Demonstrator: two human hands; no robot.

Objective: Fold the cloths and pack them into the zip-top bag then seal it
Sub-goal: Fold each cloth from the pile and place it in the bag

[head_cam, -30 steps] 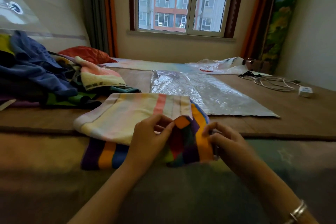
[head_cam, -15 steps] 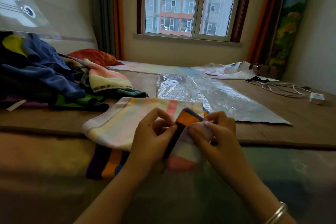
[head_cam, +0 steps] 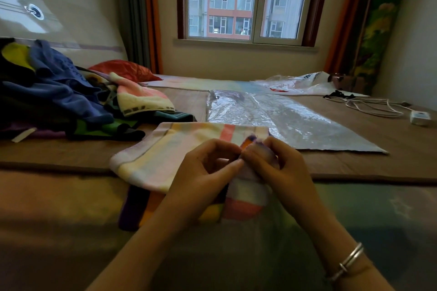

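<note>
We judge the task barely begun: our left hand (head_cam: 203,172) and right hand (head_cam: 279,168) both pinch a corner of the pastel striped cloth (head_cam: 165,151), mid-fold, over a darker striped cloth (head_cam: 134,205). Just beyond it the zip-top bag (head_cam: 283,120) lies flat, apparently unfilled. Left of the bag, 1 heap of cloths (head_cam: 59,97) waits on the bed (head_cam: 354,170), under the window (head_cam: 241,0).

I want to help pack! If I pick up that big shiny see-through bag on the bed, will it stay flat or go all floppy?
The bag would probably flop and sag: it is thin, wrinkled film lying flat on the bed. It looks empty, so likely light. Its glossy surface may be slippery, so use both hands.
</note>
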